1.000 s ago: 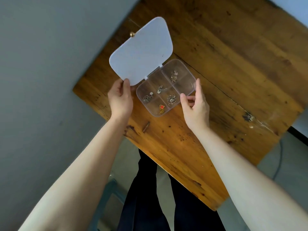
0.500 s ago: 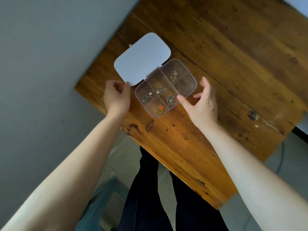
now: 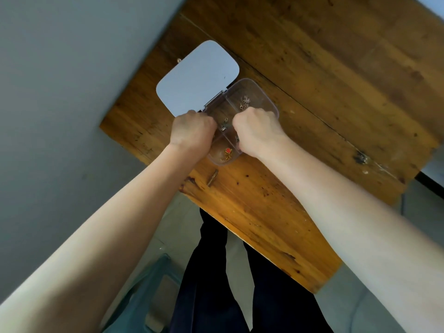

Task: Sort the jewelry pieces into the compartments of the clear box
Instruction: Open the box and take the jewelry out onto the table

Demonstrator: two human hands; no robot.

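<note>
While the clear box (image 3: 262,97) lies lid-open on the table (image 3: 312,68) | left hand (image 3: 192,133), right hand (image 3: 258,132) curled over compartments | contents of either fist: cannot tell | red pendant (image 3: 228,150) in near compartment

The light is soft and even, like daylight. The wooden surface (image 3: 312,80) looks bright and warm. The open lid (image 3: 197,78) shines pale, almost washed out. Small soft shadows sit under the two fists. The picture bends at its edges, so the arms look long and wide. The bottom corners look blurry.
</note>
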